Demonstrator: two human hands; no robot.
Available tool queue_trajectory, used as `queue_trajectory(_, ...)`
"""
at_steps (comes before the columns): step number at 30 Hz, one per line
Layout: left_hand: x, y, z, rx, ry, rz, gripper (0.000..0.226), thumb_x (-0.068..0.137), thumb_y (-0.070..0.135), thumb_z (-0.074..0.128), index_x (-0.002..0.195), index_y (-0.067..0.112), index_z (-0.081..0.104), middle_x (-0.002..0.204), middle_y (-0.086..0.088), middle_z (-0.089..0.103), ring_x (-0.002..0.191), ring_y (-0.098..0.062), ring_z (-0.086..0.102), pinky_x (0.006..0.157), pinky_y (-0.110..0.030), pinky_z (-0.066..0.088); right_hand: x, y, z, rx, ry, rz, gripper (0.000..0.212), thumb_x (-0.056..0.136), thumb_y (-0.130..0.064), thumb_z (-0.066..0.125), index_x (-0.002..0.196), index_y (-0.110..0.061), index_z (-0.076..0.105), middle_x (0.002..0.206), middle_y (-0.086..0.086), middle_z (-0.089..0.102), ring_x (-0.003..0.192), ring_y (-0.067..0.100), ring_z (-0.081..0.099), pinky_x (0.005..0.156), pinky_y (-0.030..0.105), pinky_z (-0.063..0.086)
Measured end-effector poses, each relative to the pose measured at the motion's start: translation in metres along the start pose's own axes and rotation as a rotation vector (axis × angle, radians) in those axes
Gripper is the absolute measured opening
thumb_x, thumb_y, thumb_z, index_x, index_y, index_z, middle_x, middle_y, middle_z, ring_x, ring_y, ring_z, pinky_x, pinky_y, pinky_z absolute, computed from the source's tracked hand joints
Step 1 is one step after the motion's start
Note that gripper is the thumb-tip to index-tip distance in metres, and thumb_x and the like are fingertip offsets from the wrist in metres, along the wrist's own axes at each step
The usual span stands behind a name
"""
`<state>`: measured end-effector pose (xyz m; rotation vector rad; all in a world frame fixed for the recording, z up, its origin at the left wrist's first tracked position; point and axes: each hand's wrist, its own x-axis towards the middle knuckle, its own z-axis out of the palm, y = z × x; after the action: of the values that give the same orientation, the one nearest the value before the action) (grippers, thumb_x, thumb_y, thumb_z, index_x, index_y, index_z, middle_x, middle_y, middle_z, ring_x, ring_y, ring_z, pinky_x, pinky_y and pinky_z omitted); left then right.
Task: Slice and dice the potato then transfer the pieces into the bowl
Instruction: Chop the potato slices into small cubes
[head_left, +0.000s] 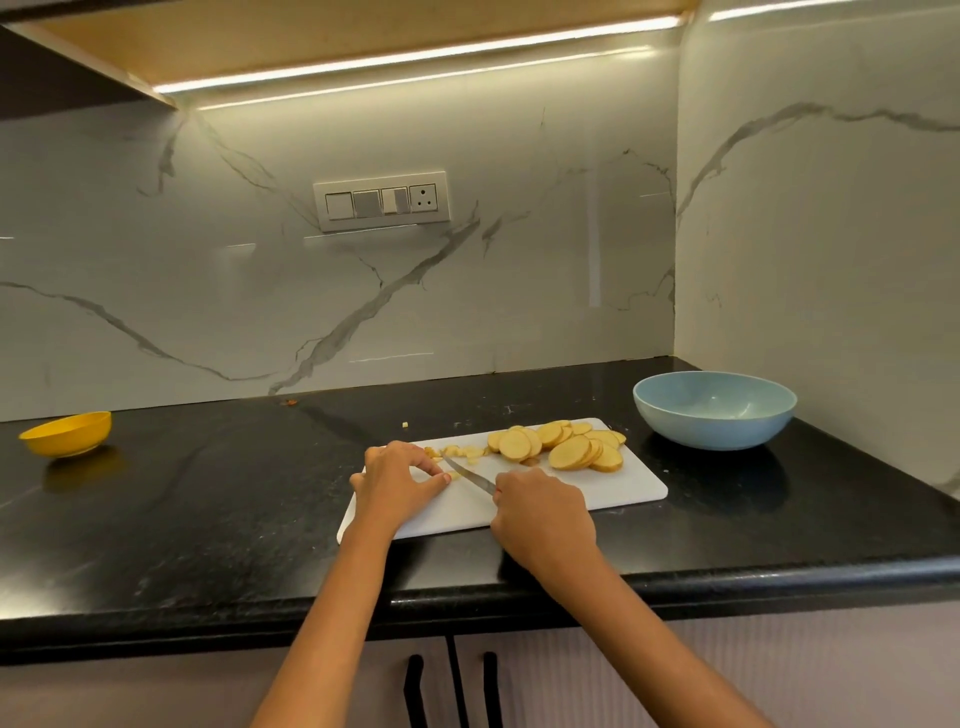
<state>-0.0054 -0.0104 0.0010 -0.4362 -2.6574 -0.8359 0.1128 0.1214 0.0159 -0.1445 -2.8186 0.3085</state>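
Potato slices (563, 446) lie fanned on the white cutting board (618, 486), thin, stiff, probably wet and slippery. Left hand (396, 480) pins small pieces by its fingertips; right hand (540, 512) grips the knife (470, 479). Blue bowl (714, 410) waits empty.

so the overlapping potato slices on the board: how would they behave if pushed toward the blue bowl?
The potato slices lie flat and fanned, so they would probably slide rather than roll. Their overlap suggests the stack would shear apart and scatter on the white cutting board. Fresh cut faces are likely damp, so some may cling together. The blue bowl sits off the board.
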Motion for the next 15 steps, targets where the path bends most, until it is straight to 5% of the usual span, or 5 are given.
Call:
queue_trajectory(9, 0.0, 0.001, 0.002, 0.024, 0.026, 0.006, 0.01, 0.08, 0.038, 0.069, 0.078, 0.028, 0.072, 0.123, 0.009, 0.056, 0.124, -0.019, 0.038, 0.099, -0.046, 0.03, -0.005, -0.009, -0.004, -0.037, -0.017, -0.009, 0.023, 0.097, -0.021, 0.043, 0.114, -0.01, 0.055, 0.094, 0.006, 0.056, 0.077, 0.017, 0.046, 0.069, 0.027, 0.034)
queue_trajectory(15, 0.001, 0.003, 0.003, 0.054, 0.032, 0.026, 0.012, 0.08, 0.038, 0.068, 0.077, 0.028, 0.072, 0.119, 0.013, 0.058, 0.12, -0.017, 0.04, 0.097, -0.045, 0.031, 0.003, -0.014, -0.003, -0.105, -0.025, -0.054, 0.026, 0.096, -0.016, 0.045, 0.121, -0.01, 0.052, 0.115, 0.009, 0.058, 0.102, 0.023, 0.057, 0.077, 0.028, 0.039)
